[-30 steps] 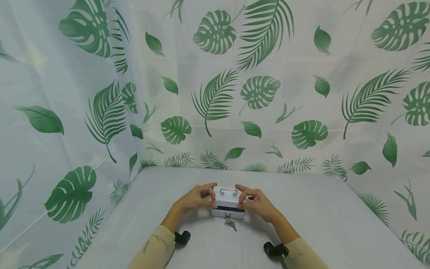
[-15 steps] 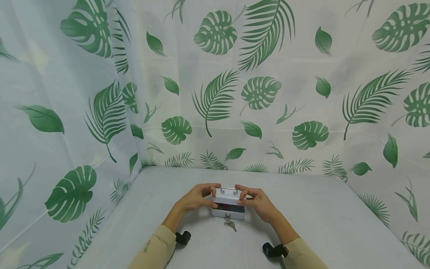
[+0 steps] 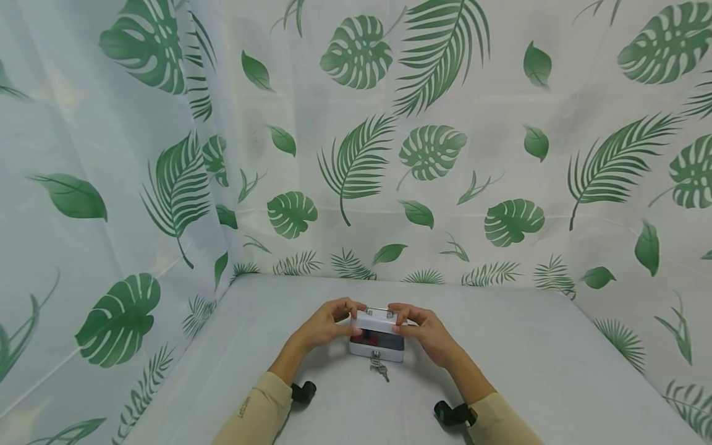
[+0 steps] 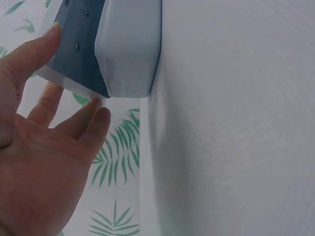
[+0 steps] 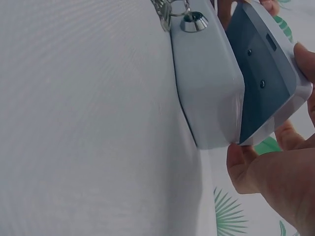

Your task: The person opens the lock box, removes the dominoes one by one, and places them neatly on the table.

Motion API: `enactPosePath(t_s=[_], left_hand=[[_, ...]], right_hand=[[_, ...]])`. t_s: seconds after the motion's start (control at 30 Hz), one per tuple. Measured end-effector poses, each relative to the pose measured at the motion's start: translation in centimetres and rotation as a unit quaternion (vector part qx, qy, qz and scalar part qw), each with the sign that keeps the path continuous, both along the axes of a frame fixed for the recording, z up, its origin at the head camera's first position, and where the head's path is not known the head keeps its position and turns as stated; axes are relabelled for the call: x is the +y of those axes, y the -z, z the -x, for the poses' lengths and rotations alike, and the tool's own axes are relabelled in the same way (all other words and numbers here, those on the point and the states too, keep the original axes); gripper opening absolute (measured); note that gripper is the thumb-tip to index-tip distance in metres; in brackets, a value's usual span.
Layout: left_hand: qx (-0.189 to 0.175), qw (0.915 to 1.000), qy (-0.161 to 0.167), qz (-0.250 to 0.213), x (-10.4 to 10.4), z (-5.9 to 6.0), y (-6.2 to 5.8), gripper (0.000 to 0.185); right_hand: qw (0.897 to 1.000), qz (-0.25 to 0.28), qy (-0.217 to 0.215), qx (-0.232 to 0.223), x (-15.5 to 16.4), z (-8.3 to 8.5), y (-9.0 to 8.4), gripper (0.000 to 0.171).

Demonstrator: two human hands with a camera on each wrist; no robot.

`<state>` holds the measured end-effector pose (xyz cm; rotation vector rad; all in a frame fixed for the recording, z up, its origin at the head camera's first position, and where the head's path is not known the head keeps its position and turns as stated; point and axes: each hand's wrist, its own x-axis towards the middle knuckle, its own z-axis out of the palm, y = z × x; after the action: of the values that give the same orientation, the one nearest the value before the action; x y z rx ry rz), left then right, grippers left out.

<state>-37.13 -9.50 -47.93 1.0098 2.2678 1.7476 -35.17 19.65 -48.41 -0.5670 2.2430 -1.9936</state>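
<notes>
Gripping the raised lid of a small white metal cash box (image 3: 377, 337) from either end, the left hand (image 3: 325, 327) and right hand (image 3: 424, 330) pinch its edges with curled fingers. The box sits mid-table on the grey cloth-covered table (image 3: 528, 371), a bunch of silver keys (image 3: 379, 367) hanging from its near-side lock.

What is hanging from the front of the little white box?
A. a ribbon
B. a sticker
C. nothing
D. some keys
D: a small bunch of keys hangs from the lock on the front of the white box, resting on the table.
</notes>
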Motion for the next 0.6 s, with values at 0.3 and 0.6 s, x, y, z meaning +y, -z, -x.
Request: enactPosePath(t_s=[0.3,0.6], left_hand=[[0.011,0.9997,-0.002,-0.022,0.17,-0.01,-0.11,0.024],[0.034,0.9981,-0.034,-0.04,0.43,0.37,0.06,0.02]], right_hand=[[1.0,0.019,-0.006,-0.006,0.14,-0.14,-0.35,0.021],[0.999,0.045,-0.012,-0.008,0.46,-0.39,-0.51,0.029]])
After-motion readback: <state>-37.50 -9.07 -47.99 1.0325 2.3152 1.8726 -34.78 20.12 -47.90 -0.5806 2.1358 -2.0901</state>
